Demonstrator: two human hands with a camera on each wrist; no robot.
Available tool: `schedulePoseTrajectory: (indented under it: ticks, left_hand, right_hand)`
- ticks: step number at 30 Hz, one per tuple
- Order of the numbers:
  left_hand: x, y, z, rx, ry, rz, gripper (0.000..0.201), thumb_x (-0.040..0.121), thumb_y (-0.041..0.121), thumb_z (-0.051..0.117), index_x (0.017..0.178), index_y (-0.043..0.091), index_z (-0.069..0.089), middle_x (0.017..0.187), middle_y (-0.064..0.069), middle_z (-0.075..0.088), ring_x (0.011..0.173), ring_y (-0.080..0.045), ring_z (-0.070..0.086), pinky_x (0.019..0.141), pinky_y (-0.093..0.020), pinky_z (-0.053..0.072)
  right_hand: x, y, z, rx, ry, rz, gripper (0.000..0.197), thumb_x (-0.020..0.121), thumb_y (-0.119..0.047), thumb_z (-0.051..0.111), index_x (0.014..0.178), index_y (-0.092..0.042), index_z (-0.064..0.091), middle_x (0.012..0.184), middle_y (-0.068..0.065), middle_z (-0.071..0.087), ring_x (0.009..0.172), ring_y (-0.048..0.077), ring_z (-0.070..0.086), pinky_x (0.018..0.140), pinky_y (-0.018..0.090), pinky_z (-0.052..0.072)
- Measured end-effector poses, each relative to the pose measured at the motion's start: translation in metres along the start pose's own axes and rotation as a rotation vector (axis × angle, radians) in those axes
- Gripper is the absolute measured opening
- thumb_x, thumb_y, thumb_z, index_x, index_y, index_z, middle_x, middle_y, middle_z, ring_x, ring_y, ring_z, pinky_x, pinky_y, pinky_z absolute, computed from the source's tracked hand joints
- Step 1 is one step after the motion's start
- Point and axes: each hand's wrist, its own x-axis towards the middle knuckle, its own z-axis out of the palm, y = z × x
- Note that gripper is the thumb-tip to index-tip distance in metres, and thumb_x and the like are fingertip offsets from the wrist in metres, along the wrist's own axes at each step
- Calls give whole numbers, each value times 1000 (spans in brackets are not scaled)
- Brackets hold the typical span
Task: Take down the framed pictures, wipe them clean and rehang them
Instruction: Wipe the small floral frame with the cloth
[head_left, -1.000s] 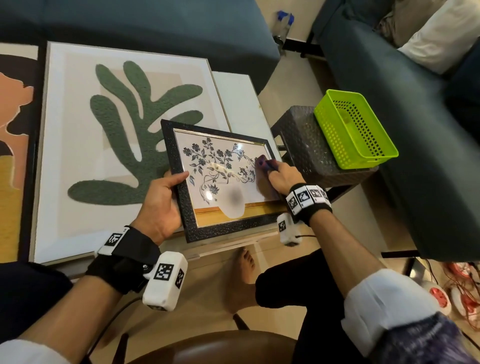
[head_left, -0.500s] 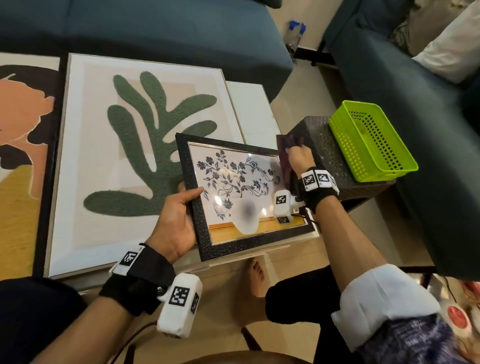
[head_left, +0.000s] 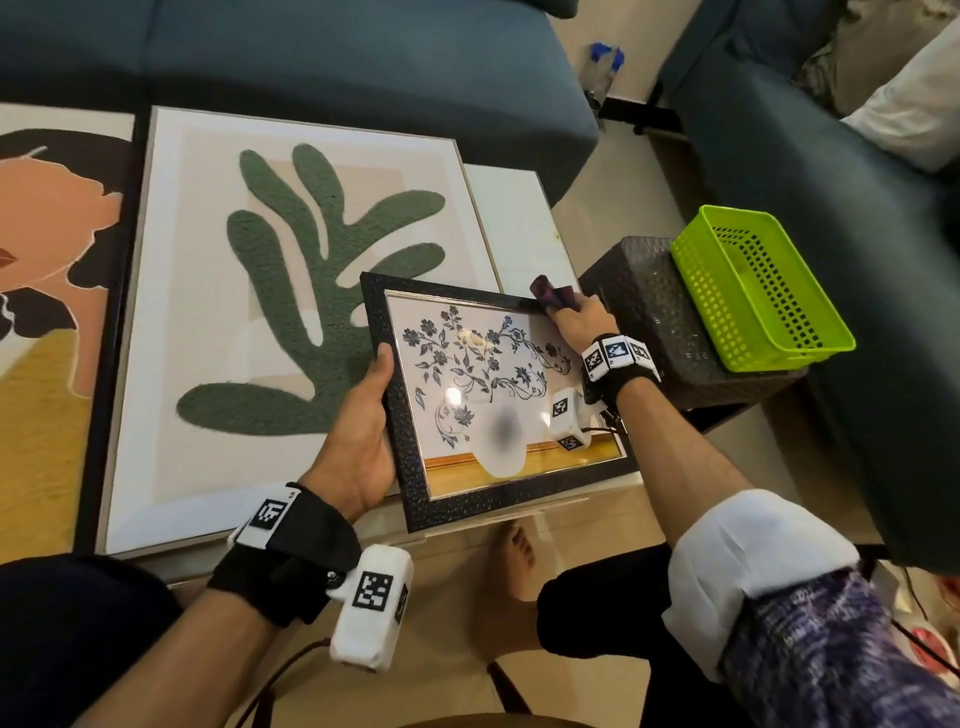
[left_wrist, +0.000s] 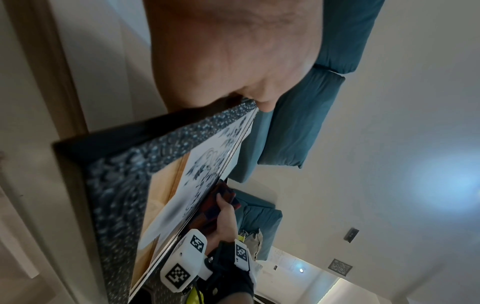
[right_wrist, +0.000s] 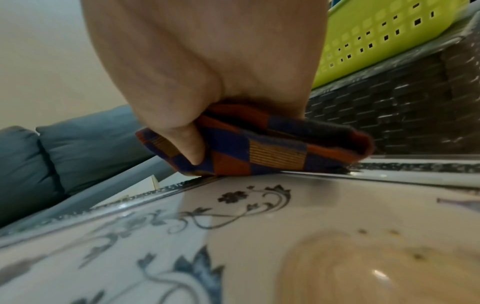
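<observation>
- Your right hand (head_left: 579, 322) is hiding the floral picture's (head_left: 493, 384) far right corner.
- A blur is covering its vase.
- The left edge is cropping the orange portrait (head_left: 47, 291).

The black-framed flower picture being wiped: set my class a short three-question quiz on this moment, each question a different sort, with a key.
1. True or false: the left hand grips the black-framed flower picture by its left edge.
2. Multiple choice: where is the checked cloth pressed? A) middle of the glass B) far right corner of the frame C) bottom edge.
3. Fill the gap: the green basket stands on a dark woven ____.

Key
1. True.
2. B; the right hand holds it there.
3. Box.
</observation>
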Motion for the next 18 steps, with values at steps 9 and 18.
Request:
schedulePoseTrajectory:
  ticks: [9, 18]
  left_hand:
    - [0, 3, -1, -63, -40, -34, 47, 113, 39, 39, 143, 10, 59, 120, -16, 77, 99, -28, 79, 74, -44, 67]
    - [3, 4, -2, -62, -40, -2, 44, 113, 34, 41, 146, 11, 57, 116, -12, 79, 99, -24, 79, 68, -38, 66]
  right_hand:
    - [1, -2, 1, 18, -4, 27, 43, 101, -34, 50, 139, -15, 57, 123, 17, 61, 114, 36, 57, 97, 39, 43]
    - [-10, -12, 7, -6, -45, -42, 38, 102, -30, 51, 137, -16, 60, 118, 11, 60, 116, 34, 57, 105, 45, 44]
